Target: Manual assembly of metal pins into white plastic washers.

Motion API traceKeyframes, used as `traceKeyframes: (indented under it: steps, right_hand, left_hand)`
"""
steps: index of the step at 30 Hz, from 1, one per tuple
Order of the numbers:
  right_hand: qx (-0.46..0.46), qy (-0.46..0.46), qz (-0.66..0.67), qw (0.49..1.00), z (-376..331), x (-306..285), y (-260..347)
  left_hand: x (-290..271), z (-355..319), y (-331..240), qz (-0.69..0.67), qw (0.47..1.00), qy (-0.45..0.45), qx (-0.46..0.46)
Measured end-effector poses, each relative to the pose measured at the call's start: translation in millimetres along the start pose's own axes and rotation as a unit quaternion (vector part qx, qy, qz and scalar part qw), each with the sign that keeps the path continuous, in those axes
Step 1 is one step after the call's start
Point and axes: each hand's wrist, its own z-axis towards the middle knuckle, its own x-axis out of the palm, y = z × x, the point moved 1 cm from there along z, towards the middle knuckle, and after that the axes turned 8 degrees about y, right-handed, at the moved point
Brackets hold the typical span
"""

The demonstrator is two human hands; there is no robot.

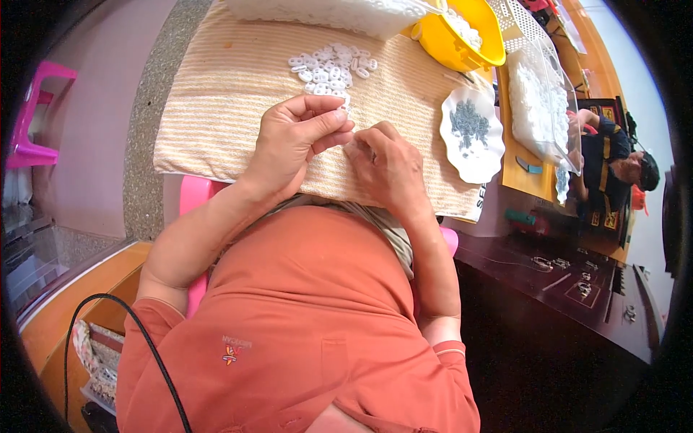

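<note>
My left hand (pixel 289 141) is closed in a pinch just in front of the pile, with a small white plastic piece (pixel 346 106) showing at the thumb and fingertips. Close by on its right, my right hand (pixel 390 163) is low over the towel with its fingers curled together; whatever they hold is too small to make out. Beyond the hands lies a loose pile of small white plastic pieces (pixel 333 66), rounded and with holes. To the right, a white scalloped plate (pixel 484 160) carries many tiny dark grey parts (pixel 469 124).
A striped towel (pixel 209 108) covers the table. At the far side stand a clear bin (pixel 325 16) and a yellow tub (pixel 431 52) of white pieces. Another clear bin (pixel 534 101) stands on the right-hand table, near a co-worker in dark clothes (pixel 608 159). A pink stool (pixel 36 119) is at left.
</note>
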Motion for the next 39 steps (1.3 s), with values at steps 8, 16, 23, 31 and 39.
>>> traceKeyframes:
  steps: [8,16,23,31,39]
  right_hand:
    - [0.022,0.003,0.129,0.991,-7,-6,-6]
    - [0.017,-0.027,0.119,0.992,-13,-23,-21]
    - [-0.022,-0.021,0.018,0.999,-19,-27,-31]
    - [0.009,0.018,-0.041,0.999,-21,-36,-23]
    - [0.009,0.036,-0.063,0.997,-19,-40,-32]
  left_hand:
    - [0,-1,3,0.010,1.000,-0.004,-0.002]
    - [0,-2,8,0.016,0.999,0.010,-0.026]
    - [3,-5,11,0.034,0.999,0.007,-0.038]
    - [4,-7,15,0.046,0.998,0.019,-0.047]
    - [4,-7,21,0.052,0.996,0.037,-0.062]
